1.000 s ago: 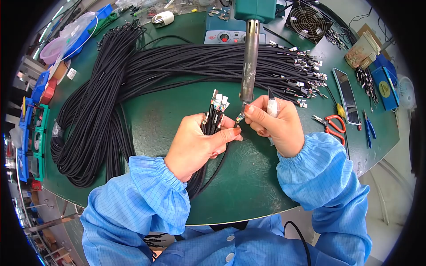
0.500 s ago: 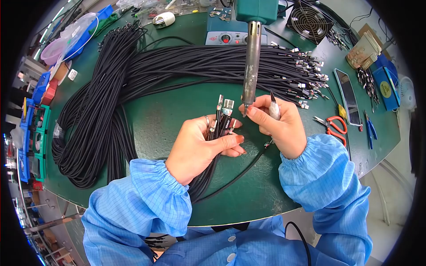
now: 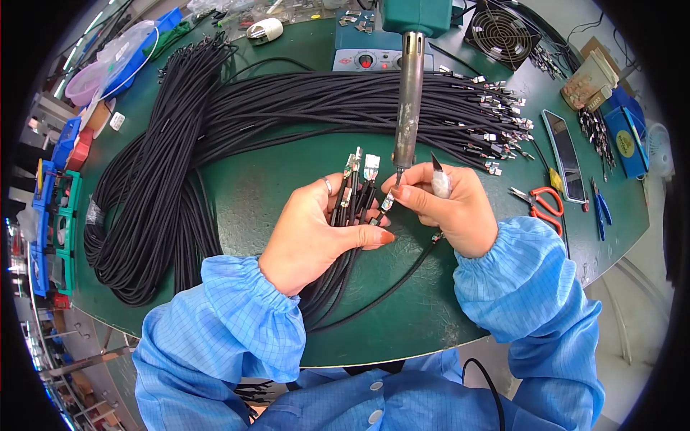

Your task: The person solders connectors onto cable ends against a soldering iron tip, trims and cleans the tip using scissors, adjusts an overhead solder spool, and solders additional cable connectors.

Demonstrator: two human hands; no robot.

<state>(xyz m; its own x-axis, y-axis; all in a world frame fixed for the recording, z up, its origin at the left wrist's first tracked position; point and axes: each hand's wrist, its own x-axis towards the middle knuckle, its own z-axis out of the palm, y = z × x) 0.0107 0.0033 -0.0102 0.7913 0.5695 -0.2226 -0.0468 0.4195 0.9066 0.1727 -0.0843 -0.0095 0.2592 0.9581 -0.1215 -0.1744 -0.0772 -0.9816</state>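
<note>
My left hand [image 3: 313, 226] is closed around a bundle of black cables [image 3: 351, 208], their metal connector ends pointing up. One cable from the bundle leans right, its connector [image 3: 388, 203] at the fingertips of my right hand [image 3: 453, 208]. The right thumb and index finger pinch at that connector, directly beneath the tip of a soldering iron [image 3: 408, 108] that hangs point-down. Whether the tip touches the connector is hidden by the fingers. A small knife [image 3: 441, 182] with a white-wrapped handle and dark blade is tucked in my right hand. Another cable end [image 3: 436, 237] shows below that hand.
Long bundles of black cables [image 3: 172, 144] lie across the green table [image 3: 266, 194]. A control box [image 3: 359, 60] and a fan [image 3: 502, 34] stand behind. To the right are a phone [image 3: 564, 154], orange-handled cutters [image 3: 544, 205] and blue-handled pliers [image 3: 601, 210]. Bins [image 3: 68, 215] line the left edge.
The left hand has tilted the bundle, fanning its connectors apart. One connector now meets the right fingertips under the iron. The right hand has hardly moved.
</note>
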